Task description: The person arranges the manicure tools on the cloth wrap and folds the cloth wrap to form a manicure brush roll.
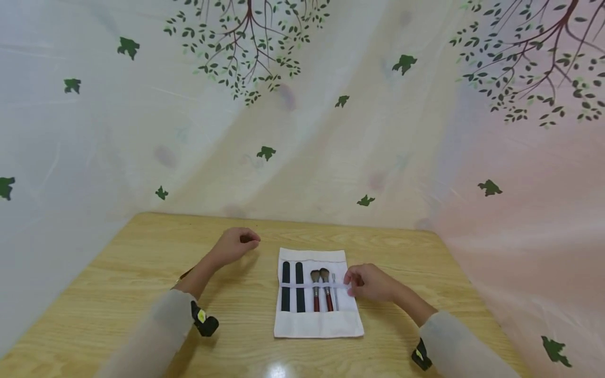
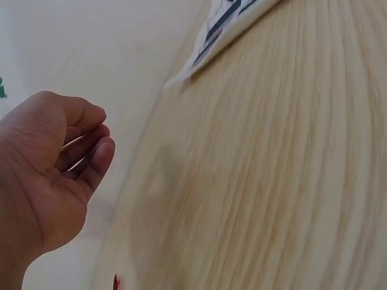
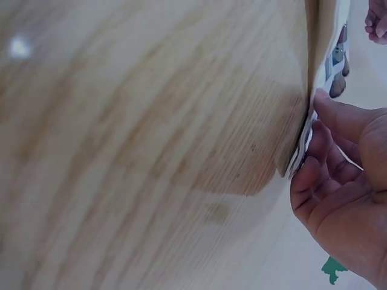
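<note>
A white cloth tool roll [image 1: 319,325] lies spread open on the table. Its pocket and thin cross strap hold two long black flat pieces [image 1: 300,299], two brushes [image 1: 315,300] with dark bristles and reddish handles, and a thin silvery tool [image 1: 336,300] whose kind is too small to tell. My right hand [image 1: 371,283] pinches the roll's right edge between thumb and fingers, close beside the silvery tool; the right wrist view shows the thumb [image 3: 344,118] on the cloth edge. To the roll's left, my left hand [image 1: 235,245] hovers above the table, fingers loosely curled around nothing.
The wood-grain table [image 1: 246,346] reaches back to a pale hanging cloth [image 1: 302,178] printed with trees and green birds. This cloth also hangs along the left and right sides. A dark wrist camera [image 1: 205,320] hangs below the left sleeve.
</note>
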Demonstrator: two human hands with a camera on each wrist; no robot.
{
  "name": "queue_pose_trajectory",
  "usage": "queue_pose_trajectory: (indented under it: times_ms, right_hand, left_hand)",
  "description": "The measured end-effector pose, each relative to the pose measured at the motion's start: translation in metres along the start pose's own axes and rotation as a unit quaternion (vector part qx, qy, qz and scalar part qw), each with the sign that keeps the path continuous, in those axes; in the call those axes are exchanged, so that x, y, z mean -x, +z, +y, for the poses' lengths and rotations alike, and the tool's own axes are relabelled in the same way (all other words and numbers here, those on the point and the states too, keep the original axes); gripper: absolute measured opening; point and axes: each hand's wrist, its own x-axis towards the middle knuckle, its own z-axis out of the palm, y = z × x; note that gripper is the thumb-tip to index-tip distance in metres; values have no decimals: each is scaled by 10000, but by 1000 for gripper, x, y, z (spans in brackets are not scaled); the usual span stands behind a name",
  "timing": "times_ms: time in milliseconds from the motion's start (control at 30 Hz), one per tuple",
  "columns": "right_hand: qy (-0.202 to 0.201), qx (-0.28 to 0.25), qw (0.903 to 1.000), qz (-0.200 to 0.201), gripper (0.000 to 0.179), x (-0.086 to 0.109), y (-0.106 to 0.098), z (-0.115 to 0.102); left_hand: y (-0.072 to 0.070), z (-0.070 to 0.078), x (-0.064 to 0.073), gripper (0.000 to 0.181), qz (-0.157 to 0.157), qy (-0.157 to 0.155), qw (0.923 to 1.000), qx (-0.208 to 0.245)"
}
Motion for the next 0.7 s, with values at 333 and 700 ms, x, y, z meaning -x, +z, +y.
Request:
queue_pose_trajectory:
  times_ms: [333, 700]
  right_hand:
    - [54, 117, 9997, 208, 10, 3, 6, -2]
    - [109, -99, 9997, 206, 4, 2, 7, 1]
  left_hand:
    - [-43, -38, 36, 18, 111, -349, 9980, -514]
    - [-76, -65, 63, 20, 257, -574, 9944, -850]
